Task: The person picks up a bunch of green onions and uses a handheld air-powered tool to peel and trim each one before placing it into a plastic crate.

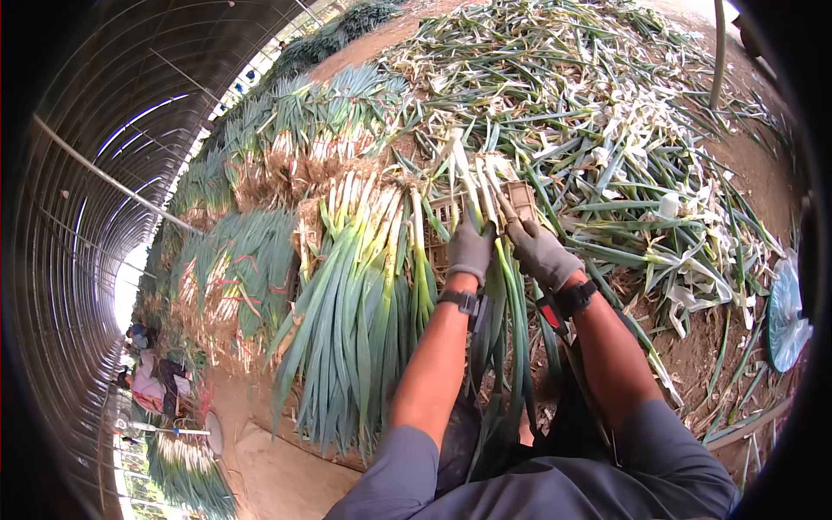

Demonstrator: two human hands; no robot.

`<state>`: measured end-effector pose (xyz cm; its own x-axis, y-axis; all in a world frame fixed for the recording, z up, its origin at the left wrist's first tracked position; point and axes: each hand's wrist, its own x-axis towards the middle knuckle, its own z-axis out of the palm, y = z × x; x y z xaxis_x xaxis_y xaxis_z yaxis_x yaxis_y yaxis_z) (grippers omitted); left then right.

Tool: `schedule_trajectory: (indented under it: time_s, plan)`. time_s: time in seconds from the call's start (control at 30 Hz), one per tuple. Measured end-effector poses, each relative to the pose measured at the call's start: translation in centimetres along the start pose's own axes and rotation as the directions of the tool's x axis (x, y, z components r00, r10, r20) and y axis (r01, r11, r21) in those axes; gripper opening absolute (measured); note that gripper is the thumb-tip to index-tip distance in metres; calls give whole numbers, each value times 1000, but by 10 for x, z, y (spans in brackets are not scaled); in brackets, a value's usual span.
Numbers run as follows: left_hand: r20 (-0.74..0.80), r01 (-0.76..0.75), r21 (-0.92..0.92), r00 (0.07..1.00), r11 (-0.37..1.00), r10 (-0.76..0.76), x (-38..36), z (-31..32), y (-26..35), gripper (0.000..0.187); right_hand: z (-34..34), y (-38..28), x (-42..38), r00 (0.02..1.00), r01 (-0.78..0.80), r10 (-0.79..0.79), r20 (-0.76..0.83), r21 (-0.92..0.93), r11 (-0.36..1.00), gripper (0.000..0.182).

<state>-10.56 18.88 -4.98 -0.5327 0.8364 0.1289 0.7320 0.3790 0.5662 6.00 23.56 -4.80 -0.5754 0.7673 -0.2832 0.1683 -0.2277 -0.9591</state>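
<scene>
My left hand [471,251], in a grey glove, is closed round long green onions [483,192], their white ends pointing away from me. Their green leaves hang down between my forearms. My right hand [543,252], gloved too, presses its fingers and thumb on the same stalks from the right side. Behind both hands stands a brown plastic crate [521,198], partly hidden by the stalks. To the left lies a row of green onions [364,251] with pale stems and long leaves. My fingertips are partly hidden.
A large heap of stripped leaves and peelings [598,130] spreads to the right. Tied bundles of green onions [225,269] with roots lie at the left. A blue plastic bag [786,312] sits at far right. A pole [718,56] rises at upper right. Another person [154,381] is far left.
</scene>
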Motion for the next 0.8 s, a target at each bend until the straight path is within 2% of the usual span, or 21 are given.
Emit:
schedule_trajectory:
  time_s: [0.1, 0.13, 0.17, 0.23, 0.3, 0.33, 0.37, 0.43, 0.47, 0.57, 0.6, 0.7, 0.73, 0.8]
  plan:
    - [228, 40, 184, 970, 982, -82, 0, 8, -13, 58, 5, -30, -24, 992, -103, 108, 71, -76, 992, 43]
    - [225, -83, 254, 974, 964, 25, -11, 8, -24, 50, 6, -7, -9, 991, -53, 66, 114, -120, 991, 48]
    - [236, -121, 306, 971, 944, 48, -22, 1, -33, 40, 10, -13, -14, 982, -49, 86, 170, -208, 977, 50]
    - [-16, -8, 220, 1000, 975, 12, -39, -14, -71, 34, 13, -33, -29, 952, -18, 130, 276, -376, 926, 55]
    - [-149, 97, 470, 988, 877, -29, -47, -32, -110, 30, 23, -37, -43, 928, 113, 65, 367, -441, 890, 69]
    - [-117, 187, 496, 982, 848, -148, -51, -44, -120, 33, 29, -26, -39, 915, 170, 34, 403, -459, 872, 75]
    - [-88, 199, 529, 980, 825, -180, -52, -46, -135, 35, 33, -15, -34, 900, 227, 3, 436, -476, 850, 82]
    - [-30, 214, 593, 969, 776, -244, -53, -46, -153, 41, 43, -2, -26, 883, 236, 46, 468, -525, 817, 75]
    - [-15, 240, 589, 958, 772, -287, -52, -42, -155, 58, 47, 2, -24, 879, 248, 47, 474, -539, 805, 73]
    - [-127, 182, 591, 983, 786, -132, -46, -30, -153, 56, 54, 3, -24, 881, 247, 50, 471, -548, 799, 69]
    - [-77, 244, 592, 966, 768, -247, -37, -27, -152, 63, 55, 5, -23, 881, 254, 47, 471, -555, 792, 69]
    - [-21, 337, 517, 924, 786, -382, -19, -20, -161, 67, 59, 6, -20, 889, 215, 83, 451, -570, 793, 67]
    - [-1, 313, 491, 933, 813, -359, -19, -21, -162, 67, 61, 6, -19, 891, 194, 100, 443, -571, 798, 67]
    - [33, 254, 436, 954, 863, -297, -13, -24, -161, 66, 63, 12, -17, 897, 250, 35, 440, -573, 780, 69]
